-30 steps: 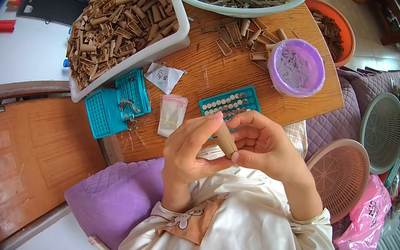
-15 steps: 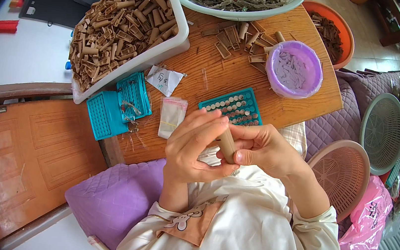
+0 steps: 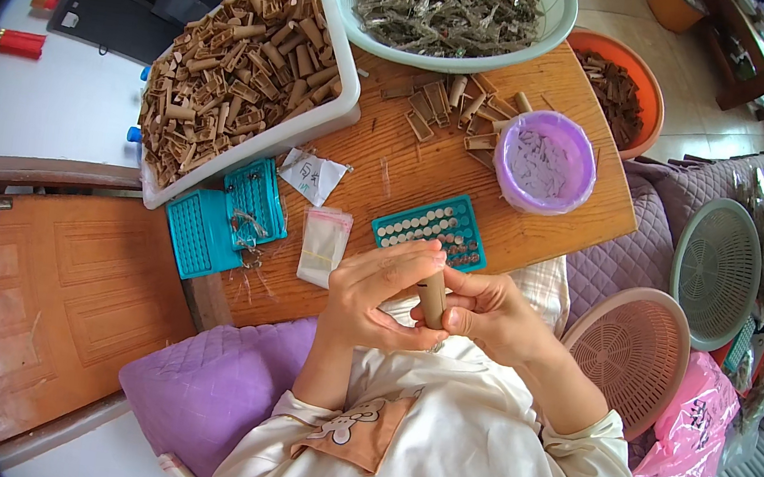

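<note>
Home piecework corner: quilted purple sofa cushions [image 3: 220, 390], wooden worktable [image 3: 390, 173], sorting tubs [image 3: 341, 109].

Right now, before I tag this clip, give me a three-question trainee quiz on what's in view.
1. True or false: both hands grip the brown tube.
2. What sits right of the teal tray? A) purple bowl B) red jar C) blue cup
3. What fills the white bin?

Key: 1 true: left hand and right hand pinch it. 2 A. 3 Brown tubes.

The brown tube's [image 3: 433, 299] lower end is hidden behind the fingers [image 3: 462, 322].
</note>
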Motion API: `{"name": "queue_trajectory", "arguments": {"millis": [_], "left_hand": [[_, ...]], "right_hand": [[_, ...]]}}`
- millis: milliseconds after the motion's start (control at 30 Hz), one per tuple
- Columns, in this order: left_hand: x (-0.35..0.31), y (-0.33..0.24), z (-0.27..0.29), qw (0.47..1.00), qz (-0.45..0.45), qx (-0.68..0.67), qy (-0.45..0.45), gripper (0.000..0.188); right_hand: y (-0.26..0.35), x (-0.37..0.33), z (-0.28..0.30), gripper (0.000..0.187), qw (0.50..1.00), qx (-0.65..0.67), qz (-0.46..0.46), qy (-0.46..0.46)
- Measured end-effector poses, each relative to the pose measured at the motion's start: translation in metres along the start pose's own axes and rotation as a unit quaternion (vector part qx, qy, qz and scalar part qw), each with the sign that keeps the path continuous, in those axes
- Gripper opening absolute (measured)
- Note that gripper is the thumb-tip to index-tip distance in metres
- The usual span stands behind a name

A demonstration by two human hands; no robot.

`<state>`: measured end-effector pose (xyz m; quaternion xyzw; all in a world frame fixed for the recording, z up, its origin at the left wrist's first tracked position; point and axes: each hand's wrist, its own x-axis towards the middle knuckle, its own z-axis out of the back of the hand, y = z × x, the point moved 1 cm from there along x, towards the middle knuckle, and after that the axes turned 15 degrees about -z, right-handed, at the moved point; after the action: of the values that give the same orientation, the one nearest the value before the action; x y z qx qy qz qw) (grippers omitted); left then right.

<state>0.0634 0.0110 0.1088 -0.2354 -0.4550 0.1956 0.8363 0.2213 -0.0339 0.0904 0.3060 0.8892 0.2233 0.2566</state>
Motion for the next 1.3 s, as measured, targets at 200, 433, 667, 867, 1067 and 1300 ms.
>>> {"name": "queue_trajectory", "arguments": {"millis": [200, 433, 667, 867, 1067, 1300], "left_hand": [[0.005, 0.005, 0.004, 0.999, 0.011, -0.03, 0.006, 0.056], [0.004, 0.02, 0.005, 0.972, 0.134, -0.194, -0.007, 0.059], [-0.002, 0.065, 0.01, 0.872, 0.176, -0.399, -0.221, 0.075], [-0.024, 0.112, -0.015, 0.925, 0.291, -0.125, -0.212, 0.052], [-0.039, 0.129, -0.001, 0.932, 0.284, 0.219, 0.046, 0.064], [-0.051, 0.127, 0.023, 0.935, 0.331, 0.057, -0.112, 0.051]], "right_hand": [[-0.008, 0.008, 0.003, 0.054, 0.996, 0.083, -0.004, 0.026], [0.002, 0.015, 0.008, 0.048, 0.99, 0.139, -0.019, -0.002], [0.014, 0.011, 0.012, 0.044, 0.974, 0.212, -0.057, 0.059], [0.011, 0.024, 0.034, 0.042, 0.962, 0.263, -0.008, 0.075], [0.018, 0.023, 0.05, 0.04, 0.956, 0.292, -0.001, 0.035], [0.012, 0.019, 0.063, 0.038, 0.977, 0.2, 0.009, -0.073]]}}
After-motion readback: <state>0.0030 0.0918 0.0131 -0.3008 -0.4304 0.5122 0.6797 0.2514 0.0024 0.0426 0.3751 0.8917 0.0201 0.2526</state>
